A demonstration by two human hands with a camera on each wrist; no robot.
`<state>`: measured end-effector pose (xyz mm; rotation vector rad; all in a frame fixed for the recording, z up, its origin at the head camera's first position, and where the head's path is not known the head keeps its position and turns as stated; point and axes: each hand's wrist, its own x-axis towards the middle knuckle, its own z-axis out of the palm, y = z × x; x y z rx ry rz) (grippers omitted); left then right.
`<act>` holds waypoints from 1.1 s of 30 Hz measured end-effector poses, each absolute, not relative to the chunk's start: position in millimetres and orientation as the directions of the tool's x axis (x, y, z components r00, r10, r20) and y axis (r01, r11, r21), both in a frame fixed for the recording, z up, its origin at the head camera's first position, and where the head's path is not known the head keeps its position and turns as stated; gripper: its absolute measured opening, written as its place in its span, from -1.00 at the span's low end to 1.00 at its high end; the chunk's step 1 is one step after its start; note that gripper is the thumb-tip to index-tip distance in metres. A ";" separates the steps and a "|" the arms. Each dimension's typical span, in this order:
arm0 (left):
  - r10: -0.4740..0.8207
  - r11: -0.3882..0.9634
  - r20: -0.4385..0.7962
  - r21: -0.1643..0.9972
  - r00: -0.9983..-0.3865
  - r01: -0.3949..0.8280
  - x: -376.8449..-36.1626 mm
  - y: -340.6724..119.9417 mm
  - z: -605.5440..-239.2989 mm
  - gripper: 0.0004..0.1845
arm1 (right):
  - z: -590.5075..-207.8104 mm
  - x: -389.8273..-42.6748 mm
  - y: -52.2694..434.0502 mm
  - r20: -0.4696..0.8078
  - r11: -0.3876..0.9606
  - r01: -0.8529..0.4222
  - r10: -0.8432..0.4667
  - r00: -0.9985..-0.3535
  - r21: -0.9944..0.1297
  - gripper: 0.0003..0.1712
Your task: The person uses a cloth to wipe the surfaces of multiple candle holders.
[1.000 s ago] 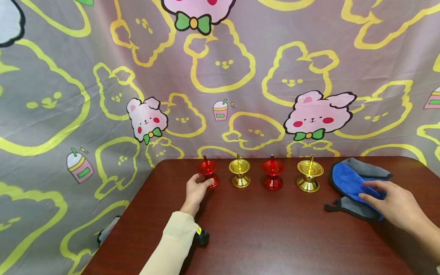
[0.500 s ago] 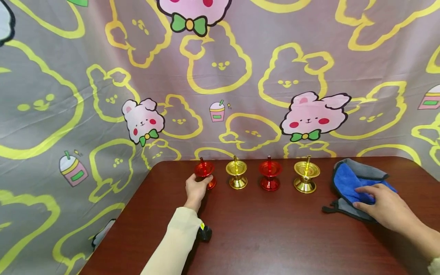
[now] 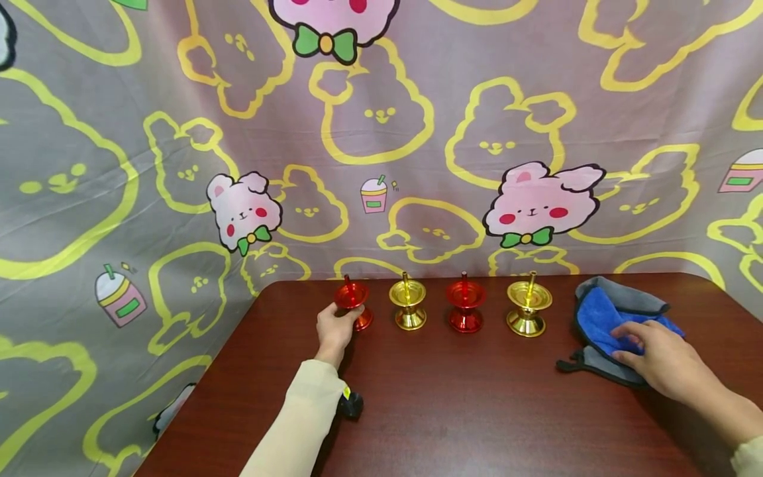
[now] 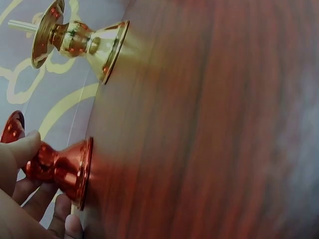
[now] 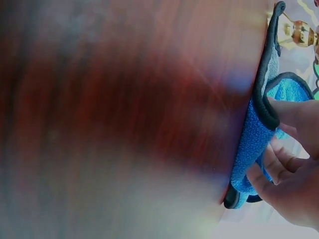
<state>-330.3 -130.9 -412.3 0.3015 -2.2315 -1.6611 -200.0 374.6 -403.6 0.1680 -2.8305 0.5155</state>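
A second ago the left hand only touched the leftmost shiny red metal candle holder; its fingers have since closed round the stem. The right hand, then resting flat on the folded blue and grey microfibre cloth, has begun gathering the cloth's edge.

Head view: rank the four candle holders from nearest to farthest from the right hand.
1. Right gold holder, just left of the cloth under the right hand.
2. Right red holder, mid-row.
3. Left gold holder.
4. Left red holder, far left, gripped by the left hand.
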 end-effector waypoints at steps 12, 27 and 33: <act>-0.328 0.365 0.161 0.931 -0.931 0.033 -325.0 -136.2 -408.6 -0.72 | -403.1 -194.0 373.0 0.304 0.929 -0.197 -0.099 -0.947 -0.312 -0.93; -0.169 0.391 0.251 0.905 -0.953 0.169 -287.0 -138.9 -404.9 -0.78 | -393.7 -170.1 365.1 0.434 0.904 -0.117 0.082 -0.897 -0.412 -0.94; -0.068 0.381 0.274 0.896 -0.959 0.229 -264.8 -134.0 -396.5 -0.81 | -389.0 -154.8 360.1 0.465 0.878 -0.106 0.142 -0.874 -0.467 -0.92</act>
